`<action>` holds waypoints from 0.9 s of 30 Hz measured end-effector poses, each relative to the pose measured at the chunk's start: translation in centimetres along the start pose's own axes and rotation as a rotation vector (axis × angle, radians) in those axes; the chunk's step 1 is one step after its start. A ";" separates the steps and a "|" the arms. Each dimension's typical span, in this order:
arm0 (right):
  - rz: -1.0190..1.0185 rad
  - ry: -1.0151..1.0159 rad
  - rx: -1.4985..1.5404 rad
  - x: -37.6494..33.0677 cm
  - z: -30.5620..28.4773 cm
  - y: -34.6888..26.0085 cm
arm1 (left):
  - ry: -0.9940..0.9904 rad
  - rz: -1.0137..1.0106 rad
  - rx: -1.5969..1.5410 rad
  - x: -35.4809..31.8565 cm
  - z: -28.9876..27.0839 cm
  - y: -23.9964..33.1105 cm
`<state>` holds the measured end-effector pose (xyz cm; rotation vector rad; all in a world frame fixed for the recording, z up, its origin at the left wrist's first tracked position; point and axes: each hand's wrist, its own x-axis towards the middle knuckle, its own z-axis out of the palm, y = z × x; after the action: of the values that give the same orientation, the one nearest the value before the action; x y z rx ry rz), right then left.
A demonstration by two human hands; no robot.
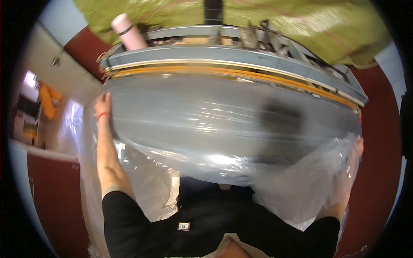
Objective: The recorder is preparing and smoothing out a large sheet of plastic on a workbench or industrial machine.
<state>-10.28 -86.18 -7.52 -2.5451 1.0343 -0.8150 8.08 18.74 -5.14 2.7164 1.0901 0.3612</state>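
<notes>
A wide clear plastic sheet (202,124) lies spread over a grey tabletop, glossy and wrinkled, its near part hanging loose towards my body. My left hand (103,104), a red band at its wrist, is closed on the sheet at the table's left edge. Far to the right, my right hand (359,146) is at the opposite side edge, its fingers curled on the same plastic. A cloudy fold of the sheet drapes over my right forearm and partly hides it. Both arms are stretched wide apart.
Along the table's far side runs a long grey metal frame (232,54) with an orange strip (193,69) below it. A pink roll (129,32) with a black band leans at its left end. Olive-green sheeting (301,21) hangs behind. A dark red wall panel (383,129) stands at right.
</notes>
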 end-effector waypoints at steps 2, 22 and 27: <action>0.030 0.153 -0.219 -0.4 -0.6 -0.2 | 0.346 0.042 -0.164 -0.6 0.2 2.1; 0.099 -0.137 0.216 3.0 0.1 2.3 | -2.247 2.110 -0.390 -59.1 -8.2 27.7; 0.189 0.146 0.087 -0.8 -1.0 -2.4 | -0.803 1.471 -0.638 -56.8 -4.0 27.3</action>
<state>-10.01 -83.96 -6.00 -2.3022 1.2330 -0.9799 -15.00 -39.97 -2.78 2.1192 -1.0936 -0.2076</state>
